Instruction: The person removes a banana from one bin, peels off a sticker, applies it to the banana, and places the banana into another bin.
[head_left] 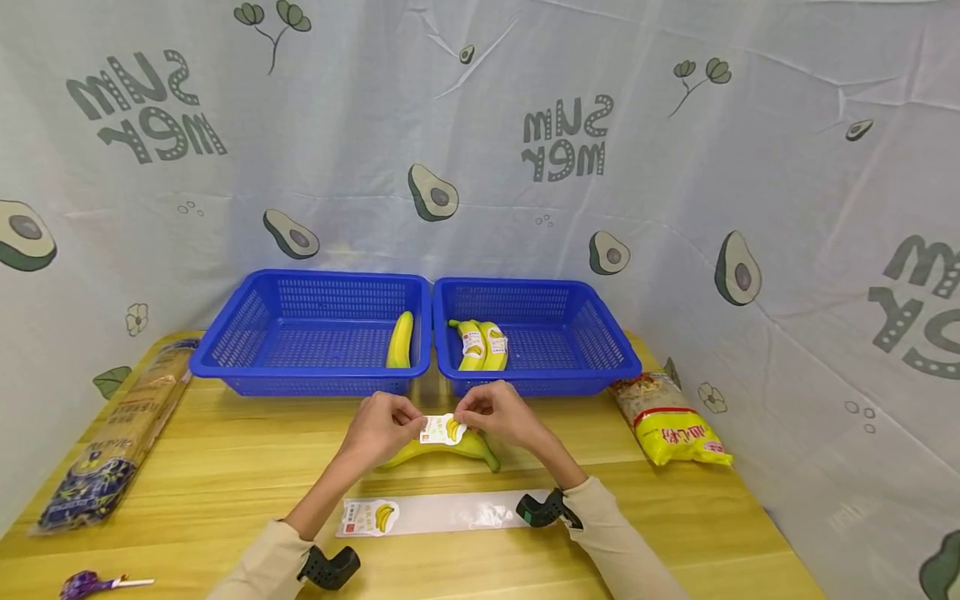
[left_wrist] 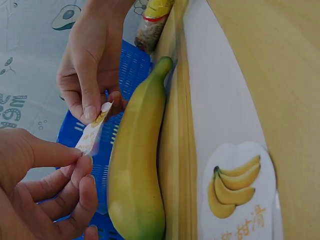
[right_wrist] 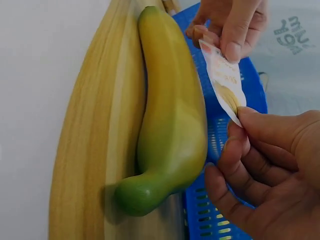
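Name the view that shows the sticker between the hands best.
Right wrist: the sticker fills the frame, pinched at both ends. Left wrist shows it nearly edge-on; head shows it small.

I count two blue baskets (head_left: 247,346), four bananas (head_left: 400,340), two banana stickers (head_left: 442,429), one backing strip (head_left: 450,512), and two packets of food (head_left: 671,421) on my table (head_left: 225,467).

A staged recording booth: avocado-print cloth (head_left: 480,167) screens a wooden table (head_left: 225,467) holding blue baskets (head_left: 315,329).
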